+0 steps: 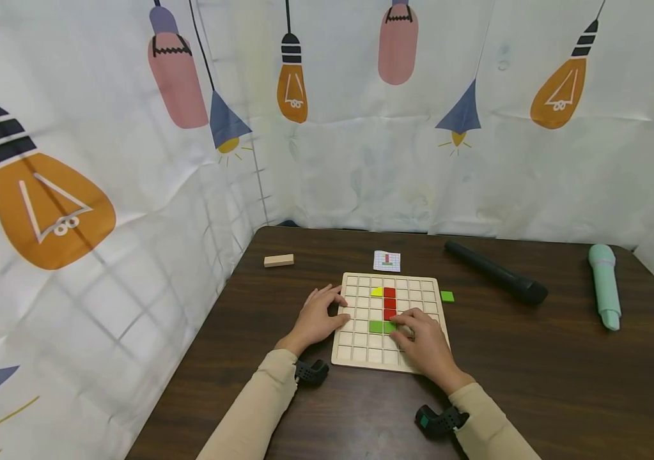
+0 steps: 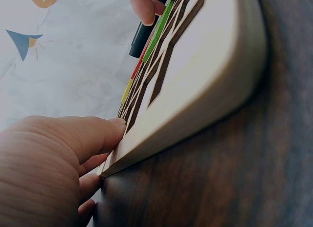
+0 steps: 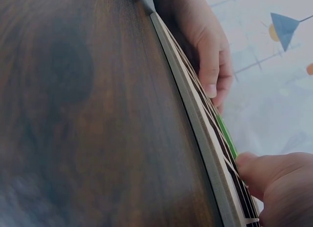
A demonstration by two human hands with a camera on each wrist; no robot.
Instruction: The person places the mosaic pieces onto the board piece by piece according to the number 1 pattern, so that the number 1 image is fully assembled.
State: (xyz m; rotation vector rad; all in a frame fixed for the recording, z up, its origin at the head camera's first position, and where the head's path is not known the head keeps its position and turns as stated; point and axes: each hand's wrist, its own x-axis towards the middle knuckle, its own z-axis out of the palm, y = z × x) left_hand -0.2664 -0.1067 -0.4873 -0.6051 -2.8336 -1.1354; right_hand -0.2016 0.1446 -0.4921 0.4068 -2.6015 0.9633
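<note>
No readable text; pattern card (image 1: 387, 260) beside grid board (image 1: 361, 348), hands on it.

You wear long beige fabric sleeves (image 1: 257, 399) down to both wrists, your left hand (image 1: 318, 316) and right hand (image 1: 427, 345) are bare, and a black strapped camera mount (image 1: 311, 372) sits at each wrist, the right one (image 1: 438, 421) showing a teal detail.
</note>
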